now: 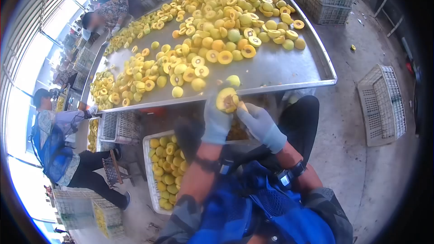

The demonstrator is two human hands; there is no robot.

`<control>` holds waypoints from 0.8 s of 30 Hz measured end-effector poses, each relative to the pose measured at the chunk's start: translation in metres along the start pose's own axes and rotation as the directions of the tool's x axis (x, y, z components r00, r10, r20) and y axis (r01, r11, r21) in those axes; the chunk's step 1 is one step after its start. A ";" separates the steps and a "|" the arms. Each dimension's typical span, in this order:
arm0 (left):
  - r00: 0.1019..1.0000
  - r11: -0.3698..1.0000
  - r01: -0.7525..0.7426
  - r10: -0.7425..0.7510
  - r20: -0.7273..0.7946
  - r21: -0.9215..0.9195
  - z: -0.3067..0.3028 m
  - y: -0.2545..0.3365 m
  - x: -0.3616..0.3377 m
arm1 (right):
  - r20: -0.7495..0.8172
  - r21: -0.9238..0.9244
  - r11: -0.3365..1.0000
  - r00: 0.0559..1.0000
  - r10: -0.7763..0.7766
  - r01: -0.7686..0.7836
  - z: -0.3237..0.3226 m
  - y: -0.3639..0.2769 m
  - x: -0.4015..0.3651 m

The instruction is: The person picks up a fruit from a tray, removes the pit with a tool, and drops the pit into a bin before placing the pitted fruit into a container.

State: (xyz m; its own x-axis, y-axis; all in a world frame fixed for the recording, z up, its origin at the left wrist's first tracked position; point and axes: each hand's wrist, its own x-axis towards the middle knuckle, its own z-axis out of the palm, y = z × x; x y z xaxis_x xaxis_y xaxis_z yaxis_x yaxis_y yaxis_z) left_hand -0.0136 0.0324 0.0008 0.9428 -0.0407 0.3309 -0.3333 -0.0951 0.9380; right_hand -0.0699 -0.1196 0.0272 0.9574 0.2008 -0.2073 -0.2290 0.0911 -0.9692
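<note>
Your left hand point(217, 119), in a pale glove, has its fingers closed round a cut fruit point(227, 100), yellow-fleshed with a brown hollow in the middle, its open face turned up towards you. Your right hand point(259, 123), gloved too, has its fingers drawn narrow at the right edge of that fruit; you cannot tell whether a tool is pinched between them. Just beyond your left fingers shows a greenish fruit point(233, 80), though you cannot tell if they touch it.

Past your fingertips lies the metal table point(289, 68) with its raised rim, the near edge running close in front of both hands. Spread over it, ahead and to the left of your fingers, are the halved fruits point(225, 57), some cut side up. Below and left of your left fingers, on the floor, stands a white crate point(148, 165) holding yellow fruits point(169, 167). Well apart to the right of your right fingers lies another crate point(392, 101). Far off to the left of your left fingers, a seated person point(56, 140) reaches to the table's edge
</note>
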 end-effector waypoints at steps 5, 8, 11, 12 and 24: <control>0.952 0.751 0.254 -0.304 0.022 -0.609 0.014 0.020 -0.004 | -0.061 -0.052 0.995 0.994 -0.087 0.084 0.009 -0.003 -0.005; 0.933 0.766 0.295 -0.360 -0.001 -0.571 0.016 0.034 -0.003 | -0.063 -0.098 0.983 0.985 -0.160 0.154 0.012 0.010 -0.001; 0.903 0.725 0.330 -0.428 -0.021 -0.604 0.018 0.045 -0.004 | -0.060 -0.164 0.980 0.990 -0.125 0.113 0.014 0.008 -0.004; 0.894 0.713 0.336 -0.447 -0.030 -0.616 0.019 0.046 -0.003 | -0.058 -0.184 0.978 0.992 -0.115 0.102 0.015 0.006 -0.006; 0.863 0.801 0.388 -0.490 -0.127 -0.456 0.014 0.067 -0.005 | 0.007 -0.119 0.993 1.000 0.027 -0.026 0.026 -0.005 -0.021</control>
State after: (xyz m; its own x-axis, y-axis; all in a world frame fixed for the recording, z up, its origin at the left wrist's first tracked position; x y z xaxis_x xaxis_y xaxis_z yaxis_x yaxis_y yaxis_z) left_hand -0.0408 0.0120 0.0605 0.9773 0.1377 -0.1610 0.1018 0.3613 0.9269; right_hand -0.0938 -0.0989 0.0398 0.9495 0.2105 -0.2326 -0.2313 -0.0311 -0.9724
